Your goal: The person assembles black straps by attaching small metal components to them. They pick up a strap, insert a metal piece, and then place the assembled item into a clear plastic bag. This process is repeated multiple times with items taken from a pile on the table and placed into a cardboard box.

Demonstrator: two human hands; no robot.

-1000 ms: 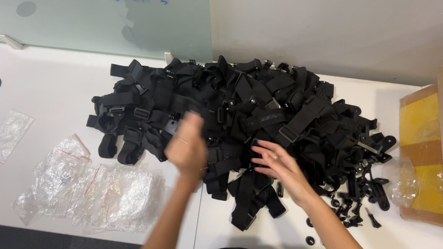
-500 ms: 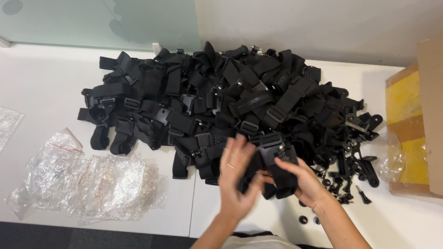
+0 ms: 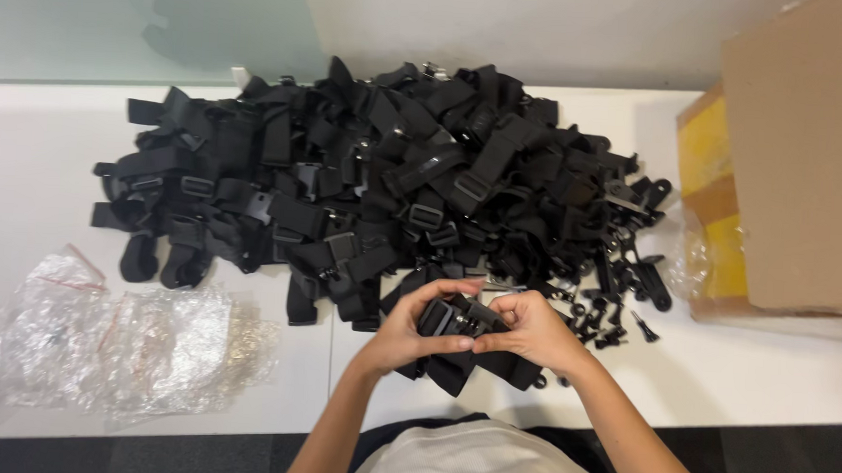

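Both hands on one strap, at the near edge of the bench

The left hand (image 3: 407,335) and right hand (image 3: 530,331) close on a black strap (image 3: 463,361) with a buckle between them, its long axis running left to right. The strap pile (image 3: 386,178) lies just beyond, farther off; bags (image 3: 113,346) sit left, a box (image 3: 793,168) right.

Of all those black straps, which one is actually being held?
The black strap at the table's near edge, gripped by both the left hand and right hand, apart from the pile.
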